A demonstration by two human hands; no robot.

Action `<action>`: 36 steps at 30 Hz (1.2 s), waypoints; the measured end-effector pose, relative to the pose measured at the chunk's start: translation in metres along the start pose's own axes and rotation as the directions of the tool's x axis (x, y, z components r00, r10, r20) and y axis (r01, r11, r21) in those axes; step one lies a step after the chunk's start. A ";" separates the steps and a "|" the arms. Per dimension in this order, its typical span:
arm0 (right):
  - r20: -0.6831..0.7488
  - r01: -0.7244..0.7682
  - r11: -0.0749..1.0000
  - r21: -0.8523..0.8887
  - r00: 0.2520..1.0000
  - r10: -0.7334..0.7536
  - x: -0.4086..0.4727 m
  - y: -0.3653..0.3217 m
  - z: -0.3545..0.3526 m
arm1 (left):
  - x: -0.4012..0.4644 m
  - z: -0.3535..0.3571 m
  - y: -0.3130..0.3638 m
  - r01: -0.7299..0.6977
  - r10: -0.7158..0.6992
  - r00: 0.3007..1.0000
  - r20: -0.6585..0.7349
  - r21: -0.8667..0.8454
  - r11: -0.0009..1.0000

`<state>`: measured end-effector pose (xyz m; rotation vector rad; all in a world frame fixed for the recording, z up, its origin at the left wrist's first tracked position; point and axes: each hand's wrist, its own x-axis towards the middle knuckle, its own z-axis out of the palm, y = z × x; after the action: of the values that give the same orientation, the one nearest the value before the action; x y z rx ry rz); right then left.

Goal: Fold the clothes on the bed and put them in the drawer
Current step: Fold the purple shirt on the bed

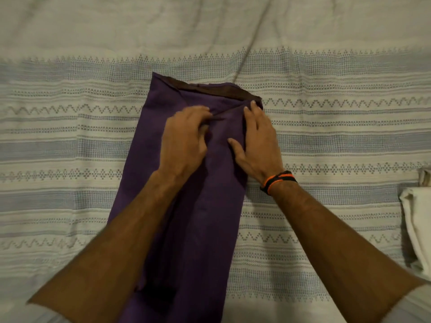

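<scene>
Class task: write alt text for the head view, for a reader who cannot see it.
Two bare hands work a long purple cloth on a striped bedspread: the left hand pinches a crease, the right hand presses flat beside it. A white cloth lies at the right edge.

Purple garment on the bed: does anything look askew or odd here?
Slightly. The purple garment lies as a long strip tilted on the bedspread, and a diagonal crease bunches near its top, where the left hand pinches the fabric and the right hand presses flat. Nothing looks torn or spilled.
</scene>
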<state>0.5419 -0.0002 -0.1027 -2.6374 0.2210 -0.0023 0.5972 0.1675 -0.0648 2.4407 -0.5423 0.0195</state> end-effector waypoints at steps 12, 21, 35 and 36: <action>-0.059 -0.489 0.760 0.428 0.824 0.563 0.037 -0.014 -0.001 | 0.054 -0.028 -0.084 0.646 -0.649 0.760 0.011 0.082 0.759; 0.078 -0.524 0.749 0.406 0.836 0.543 0.052 -0.015 -0.013 | 0.086 -0.029 -0.089 0.764 -0.739 0.645 0.194 -0.162 0.625; 0.145 -0.371 0.437 0.819 0.872 0.467 0.022 -0.041 -0.049 | 0.056 -0.085 -0.041 0.604 -0.611 0.778 0.145 -0.441 0.664; 0.143 -0.364 0.443 0.820 0.878 0.456 0.016 -0.046 -0.052 | 0.049 -0.090 -0.037 0.582 -0.586 0.797 0.148 -0.448 0.678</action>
<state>0.5628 0.0126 -0.0354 -1.5509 0.7111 -0.0616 0.6669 0.2279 -0.0071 2.0105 0.2545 -0.3367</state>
